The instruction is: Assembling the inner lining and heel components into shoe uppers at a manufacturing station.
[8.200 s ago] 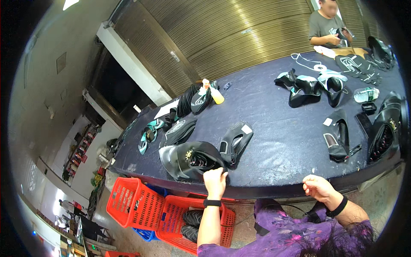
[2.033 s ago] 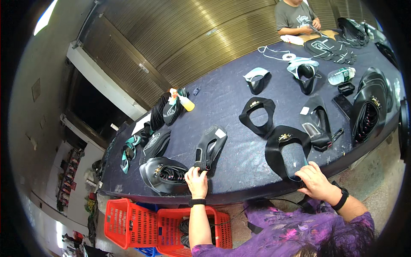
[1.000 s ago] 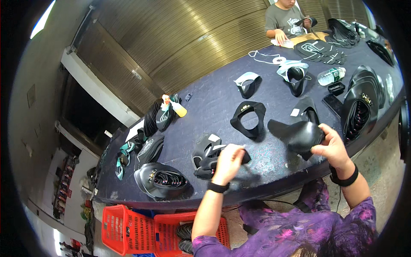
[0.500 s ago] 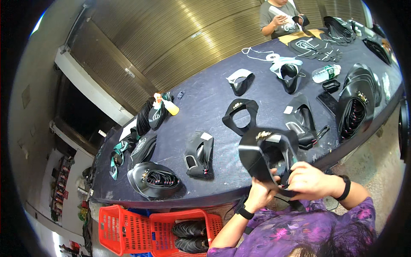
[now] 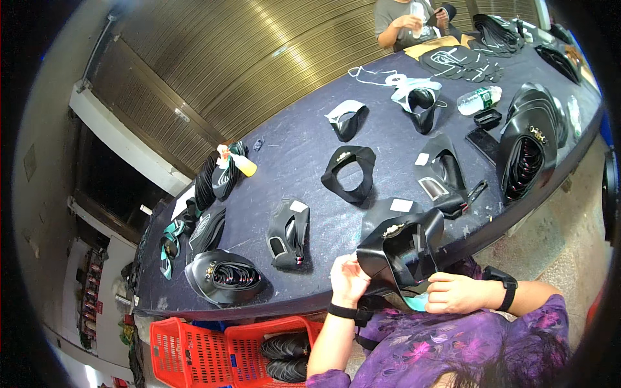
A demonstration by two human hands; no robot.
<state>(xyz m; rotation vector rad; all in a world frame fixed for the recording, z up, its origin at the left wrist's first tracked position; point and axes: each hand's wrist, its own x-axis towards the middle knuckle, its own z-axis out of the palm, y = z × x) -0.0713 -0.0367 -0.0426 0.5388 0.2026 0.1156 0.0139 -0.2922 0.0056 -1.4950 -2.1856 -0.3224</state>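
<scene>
I hold a black shoe upper with a small gold ornament just off the near edge of the dark blue table. My left hand grips its left side and my right hand grips its lower right, where a bit of teal lining shows. A black upper with a white tag lies on the table to the left, and an open black upper lies further back.
Stacks of black uppers sit at the left and right ends. A plastic bottle lies at the back. Red baskets with black parts stand on the floor. Another person works at the far end.
My right hand picked the black upper off the table and brought it to me. My left hand left the tagged upper and now grips the same piece.
</scene>
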